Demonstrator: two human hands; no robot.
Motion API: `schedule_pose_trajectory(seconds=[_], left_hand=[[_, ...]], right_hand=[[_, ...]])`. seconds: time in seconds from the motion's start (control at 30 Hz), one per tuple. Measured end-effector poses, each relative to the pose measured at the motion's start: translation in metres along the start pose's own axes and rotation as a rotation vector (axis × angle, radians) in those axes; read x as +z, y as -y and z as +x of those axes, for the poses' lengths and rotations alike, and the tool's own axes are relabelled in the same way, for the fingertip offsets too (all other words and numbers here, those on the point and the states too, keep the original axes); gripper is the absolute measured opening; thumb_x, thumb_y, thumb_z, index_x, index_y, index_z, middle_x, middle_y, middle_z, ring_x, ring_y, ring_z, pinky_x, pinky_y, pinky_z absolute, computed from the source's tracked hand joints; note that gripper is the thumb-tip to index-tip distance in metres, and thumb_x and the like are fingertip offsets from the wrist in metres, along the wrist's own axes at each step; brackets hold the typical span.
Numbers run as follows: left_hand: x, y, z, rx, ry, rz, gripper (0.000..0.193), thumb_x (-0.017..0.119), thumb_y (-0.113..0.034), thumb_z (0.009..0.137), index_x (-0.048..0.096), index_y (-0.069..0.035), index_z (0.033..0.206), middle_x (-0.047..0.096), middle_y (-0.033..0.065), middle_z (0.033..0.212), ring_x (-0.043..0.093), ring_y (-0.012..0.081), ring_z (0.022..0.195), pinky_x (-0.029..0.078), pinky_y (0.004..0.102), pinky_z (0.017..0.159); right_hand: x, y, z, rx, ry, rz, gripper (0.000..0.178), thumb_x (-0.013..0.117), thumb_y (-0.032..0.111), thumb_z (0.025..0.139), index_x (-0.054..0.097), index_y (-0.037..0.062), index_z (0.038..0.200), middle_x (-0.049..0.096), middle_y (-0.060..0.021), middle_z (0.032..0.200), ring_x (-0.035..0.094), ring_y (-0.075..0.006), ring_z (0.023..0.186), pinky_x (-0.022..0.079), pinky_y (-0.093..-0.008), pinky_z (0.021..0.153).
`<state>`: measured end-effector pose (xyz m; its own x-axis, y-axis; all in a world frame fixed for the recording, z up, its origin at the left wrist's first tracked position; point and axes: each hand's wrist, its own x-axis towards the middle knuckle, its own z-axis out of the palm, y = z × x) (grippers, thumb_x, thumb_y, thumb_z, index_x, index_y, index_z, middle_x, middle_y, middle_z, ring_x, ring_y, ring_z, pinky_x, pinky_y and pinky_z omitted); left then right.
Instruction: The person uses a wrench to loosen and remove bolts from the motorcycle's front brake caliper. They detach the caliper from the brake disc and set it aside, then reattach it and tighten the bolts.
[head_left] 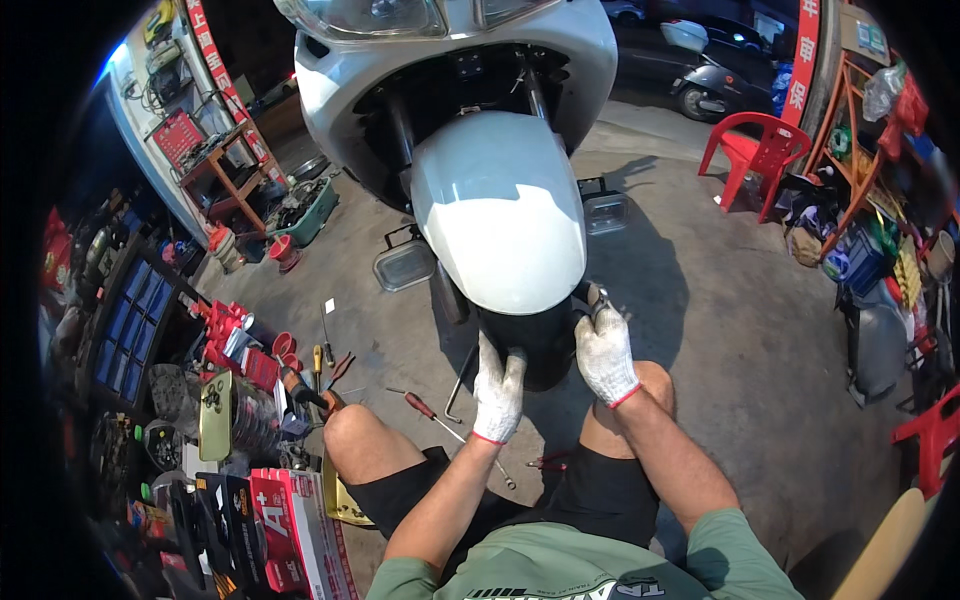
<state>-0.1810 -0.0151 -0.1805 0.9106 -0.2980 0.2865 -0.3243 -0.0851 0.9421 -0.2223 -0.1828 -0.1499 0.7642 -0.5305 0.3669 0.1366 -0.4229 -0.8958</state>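
In front of me stands a white scooter, its glossy front fender above a black front tyre. My left hand, in a white knit glove, grips the tyre's left edge, with the thumb on the tread side and the fingers partly hidden along the flank. On the wheel's right side, my gloved right hand has its fingers bent together beside a small metal part, whose kind I cannot make out. Both forearms reach forward between my bent knees.
Left on the concrete floor lie a red-handled screwdriver, pliers, an L-shaped bar and a power tool. Boxes crowd the lower left. A red plastic chair and cluttered shelves stand at the right.
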Motion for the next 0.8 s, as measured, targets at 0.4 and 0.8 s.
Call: schedule_pose_trajectory(seconds=[0.4,0.8], left_hand=[[0.004,0.018,0.001,0.010,-0.021,0.080,0.075,0.058,-0.025,0.099,0.022,0.011,0.154,0.036,0.0330,0.154,0.040,0.0369,0.144,0.033,0.0390,0.118],[0.020,0.013,0.000,0.100,0.061,0.203,0.072,0.061,-0.016,0.097,0.023,0.012,0.152,0.028,0.0345,0.157,0.031,0.0413,0.148,0.028,0.0408,0.121]], right_hand=[[0.004,0.021,-0.006,-0.031,-0.089,-0.006,0.047,0.047,-0.006,0.090,0.051,-0.0096,0.137,0.058,-0.0304,0.131,0.059,-0.0372,0.124,0.045,-0.0377,0.105],[-0.015,0.049,0.006,0.214,-0.204,0.467,0.027,0.046,0.005,0.101,0.056,-0.0018,0.126,0.061,-0.0028,0.085,0.053,-0.0048,0.061,0.044,-0.0205,0.050]])
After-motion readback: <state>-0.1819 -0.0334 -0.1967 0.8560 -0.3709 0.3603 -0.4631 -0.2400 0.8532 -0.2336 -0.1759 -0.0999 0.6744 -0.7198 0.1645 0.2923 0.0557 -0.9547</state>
